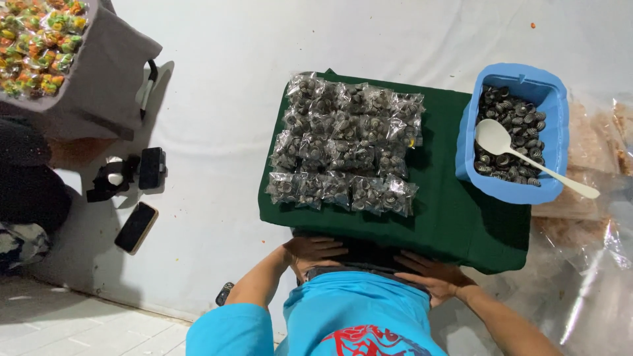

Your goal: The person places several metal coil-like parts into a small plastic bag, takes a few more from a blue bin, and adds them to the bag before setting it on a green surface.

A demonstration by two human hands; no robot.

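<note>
Both my hands lie flat, fingers spread, holding nothing: left hand (311,251) and right hand (435,274) press the near edge of the green surface (455,224). The rows of small clear packets (346,145) lie at 12 o'clock from the left hand, which is nearer; their long axis runs 9 to 3. Farther, at 1 o'clock, the blue tub (557,112) holds a white spoon (501,142)

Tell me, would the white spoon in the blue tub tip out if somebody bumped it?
Probably yes. The white spoon has its bowl resting on the dark spiral pieces while its long handle sticks out past the rim of the blue tub, so a nudge could lever it out. It looks like thin plastic, so likely light and stiff. Both hands are far from it.
</note>
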